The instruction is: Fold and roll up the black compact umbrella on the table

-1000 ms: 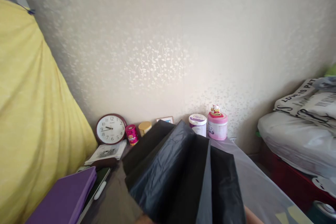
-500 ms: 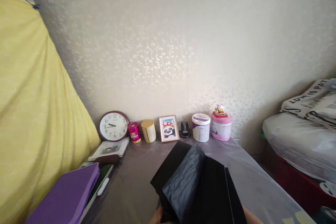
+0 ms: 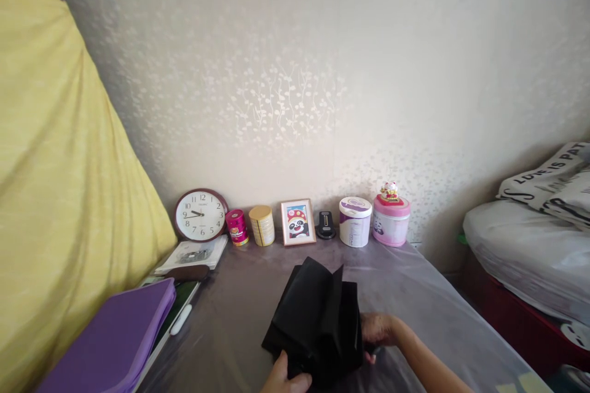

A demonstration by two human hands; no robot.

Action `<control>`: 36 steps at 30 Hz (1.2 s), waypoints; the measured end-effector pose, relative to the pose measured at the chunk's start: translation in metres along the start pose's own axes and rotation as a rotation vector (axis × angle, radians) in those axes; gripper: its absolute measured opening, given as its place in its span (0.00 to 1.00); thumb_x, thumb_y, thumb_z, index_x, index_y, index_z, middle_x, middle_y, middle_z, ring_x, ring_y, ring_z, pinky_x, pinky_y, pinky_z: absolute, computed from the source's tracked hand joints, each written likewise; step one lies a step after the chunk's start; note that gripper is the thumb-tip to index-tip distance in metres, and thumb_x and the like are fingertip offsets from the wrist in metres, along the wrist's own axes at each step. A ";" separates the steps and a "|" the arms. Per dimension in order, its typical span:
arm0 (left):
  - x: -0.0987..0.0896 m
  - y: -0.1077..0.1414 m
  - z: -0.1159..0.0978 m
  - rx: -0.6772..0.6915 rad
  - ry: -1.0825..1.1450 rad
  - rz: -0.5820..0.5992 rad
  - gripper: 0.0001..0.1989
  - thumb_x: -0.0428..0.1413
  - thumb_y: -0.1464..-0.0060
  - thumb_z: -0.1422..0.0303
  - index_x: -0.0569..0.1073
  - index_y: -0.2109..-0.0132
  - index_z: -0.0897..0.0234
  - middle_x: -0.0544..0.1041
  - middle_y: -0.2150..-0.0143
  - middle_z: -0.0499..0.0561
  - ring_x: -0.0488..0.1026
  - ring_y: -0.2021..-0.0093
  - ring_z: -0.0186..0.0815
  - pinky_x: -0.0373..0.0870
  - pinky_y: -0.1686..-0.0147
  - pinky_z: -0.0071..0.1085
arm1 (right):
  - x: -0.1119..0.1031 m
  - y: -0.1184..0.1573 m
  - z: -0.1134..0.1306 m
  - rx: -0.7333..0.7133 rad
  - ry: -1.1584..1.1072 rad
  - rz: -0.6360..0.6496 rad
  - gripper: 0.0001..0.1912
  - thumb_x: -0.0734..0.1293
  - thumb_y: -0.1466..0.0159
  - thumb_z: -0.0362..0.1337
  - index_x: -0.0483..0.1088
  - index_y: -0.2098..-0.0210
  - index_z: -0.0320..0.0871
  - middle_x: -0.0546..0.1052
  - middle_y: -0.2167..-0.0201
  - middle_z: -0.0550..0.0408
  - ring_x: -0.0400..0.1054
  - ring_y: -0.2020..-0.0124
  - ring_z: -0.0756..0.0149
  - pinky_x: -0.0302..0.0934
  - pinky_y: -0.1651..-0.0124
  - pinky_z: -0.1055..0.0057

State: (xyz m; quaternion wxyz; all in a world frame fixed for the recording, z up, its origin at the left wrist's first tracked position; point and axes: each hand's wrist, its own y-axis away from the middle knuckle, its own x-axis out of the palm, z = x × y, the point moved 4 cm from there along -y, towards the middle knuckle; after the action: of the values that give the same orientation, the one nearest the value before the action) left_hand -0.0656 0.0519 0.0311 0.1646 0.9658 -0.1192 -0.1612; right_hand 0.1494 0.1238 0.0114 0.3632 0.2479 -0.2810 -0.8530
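Note:
A black folded item [image 3: 308, 313] with several stiff flaps stands partly open at the front middle of the table; what it is I cannot make out. At its lower left corner my left hand [image 3: 288, 376] grips the edge, thumb on the near side. My right hand [image 3: 375, 330] is at its right side, fingers curled and partly hidden behind the black panel.
Along the wall stand a clock [image 3: 201, 215], a pink can [image 3: 236, 227], a yellow container [image 3: 262, 225], a framed panda picture [image 3: 298, 222], a black device [image 3: 326, 225] and two tubs [image 3: 354, 222]. A purple folder [image 3: 110, 338] lies left; bagged fabric [image 3: 530, 245] is right.
The black item has been drawn together and turned, and its grey-blue sheet no longer shows. Both hands have come further into view, the right one now against its right side.

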 end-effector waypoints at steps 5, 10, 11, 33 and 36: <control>0.007 -0.016 0.013 0.101 -0.280 -0.058 0.28 0.52 0.53 0.68 0.59 0.44 0.70 0.72 0.51 0.58 0.68 0.49 0.40 0.61 0.51 0.30 | -0.008 0.004 -0.021 0.216 0.173 0.116 0.09 0.62 0.54 0.26 0.65 0.89 0.39 0.69 0.88 0.58 0.62 0.87 0.75 0.59 0.83 0.82; 0.011 -0.017 0.021 0.066 -0.602 -0.094 0.30 0.48 0.48 0.64 0.52 0.40 0.71 0.74 0.55 0.61 0.71 0.54 0.42 0.64 0.57 0.32 | -0.031 0.029 -0.037 0.332 0.289 -0.032 0.02 0.66 0.58 0.28 0.68 0.82 0.38 0.70 0.87 0.59 0.65 0.85 0.73 0.62 0.81 0.79; 0.012 -0.014 0.019 0.062 -0.657 -0.094 0.31 0.47 0.47 0.63 0.51 0.39 0.71 0.75 0.57 0.60 0.72 0.55 0.42 0.64 0.58 0.32 | -0.037 0.035 -0.040 0.340 0.298 -0.068 0.02 0.66 0.58 0.29 0.69 0.81 0.39 0.70 0.86 0.60 0.66 0.85 0.73 0.62 0.81 0.78; 0.027 0.001 0.008 0.186 -0.799 -0.140 0.33 0.45 0.48 0.71 0.45 0.36 0.64 0.72 0.51 0.56 0.72 0.54 0.39 0.66 0.57 0.30 | -0.040 0.077 0.081 -0.644 0.621 -1.113 0.12 0.57 0.38 0.37 0.69 0.59 0.47 0.74 0.66 0.55 0.68 0.67 0.67 0.61 0.62 0.71; 0.028 0.004 0.006 0.162 -0.793 -0.109 0.35 0.46 0.49 0.73 0.43 0.35 0.63 0.71 0.49 0.56 0.71 0.52 0.38 0.64 0.54 0.29 | -0.023 0.072 0.094 -0.697 0.752 -1.036 0.13 0.56 0.37 0.34 0.68 0.56 0.47 0.73 0.65 0.54 0.68 0.64 0.67 0.61 0.60 0.71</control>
State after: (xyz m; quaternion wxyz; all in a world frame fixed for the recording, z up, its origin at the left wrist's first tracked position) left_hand -0.0425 0.0390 0.0192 0.0204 0.8435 -0.1346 -0.5196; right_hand 0.1391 0.1278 0.1314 0.0426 0.4952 0.3044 -0.8126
